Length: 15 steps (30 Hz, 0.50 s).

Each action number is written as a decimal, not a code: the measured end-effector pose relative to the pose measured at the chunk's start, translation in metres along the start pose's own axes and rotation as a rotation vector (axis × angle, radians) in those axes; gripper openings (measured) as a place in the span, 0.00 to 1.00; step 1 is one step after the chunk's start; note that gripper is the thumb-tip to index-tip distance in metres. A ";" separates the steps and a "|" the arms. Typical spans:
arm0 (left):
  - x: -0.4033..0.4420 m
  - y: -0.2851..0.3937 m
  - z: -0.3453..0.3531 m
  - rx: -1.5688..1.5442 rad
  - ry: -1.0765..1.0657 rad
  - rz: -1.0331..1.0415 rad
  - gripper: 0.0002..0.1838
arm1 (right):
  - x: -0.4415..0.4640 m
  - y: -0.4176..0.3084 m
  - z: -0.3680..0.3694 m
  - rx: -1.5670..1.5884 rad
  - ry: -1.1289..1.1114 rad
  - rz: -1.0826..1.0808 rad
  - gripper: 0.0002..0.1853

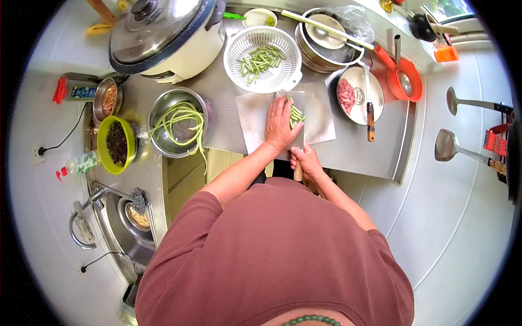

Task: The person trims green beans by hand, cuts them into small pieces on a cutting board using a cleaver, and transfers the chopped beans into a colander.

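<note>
My right hand point(306, 161) is closed around the wooden handle of a kitchen knife point(298, 173) near the counter's front edge. Its blade points away from me and is partly hidden by my left hand. Stretched out flat, my left hand point(279, 125) lies over the pale cutting board point(251, 117), fingers forward, beside the cut green beans point(296, 116). Whether its palm touches the blade or beans underneath is hidden. Just beyond the board, a white colander point(231, 61) holds short bean pieces point(262, 61). Long whole beans point(182, 120) hang partly over the rim of a steel bowl point(157, 146) at left.
At right stand a plate point(375, 81) with chopped meat point(346, 95), a second knife point(370, 117) across it, and a red-orange strainer point(414, 81). A large cooker point(190, 54), a green bowl point(102, 142) and the sink point(117, 217) are left. Stacked pots point(304, 51) stand behind.
</note>
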State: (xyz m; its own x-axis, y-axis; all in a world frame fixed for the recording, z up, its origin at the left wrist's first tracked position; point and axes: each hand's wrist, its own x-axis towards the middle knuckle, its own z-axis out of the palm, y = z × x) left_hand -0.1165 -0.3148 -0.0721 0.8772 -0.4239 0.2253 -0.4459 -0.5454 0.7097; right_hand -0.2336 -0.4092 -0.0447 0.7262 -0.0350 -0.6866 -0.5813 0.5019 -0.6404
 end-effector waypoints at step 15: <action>-0.006 0.045 -0.016 -0.124 0.073 0.043 0.40 | -0.056 -0.031 0.006 -0.078 0.112 0.012 0.07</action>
State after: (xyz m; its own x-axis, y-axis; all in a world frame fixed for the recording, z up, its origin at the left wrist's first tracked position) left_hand -0.1387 -0.3249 -0.0310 0.8705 -0.3886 0.3021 -0.4618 -0.4324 0.7745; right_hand -0.2541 -0.4180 0.0160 0.6761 -0.1274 -0.7257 -0.6197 0.4345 -0.6536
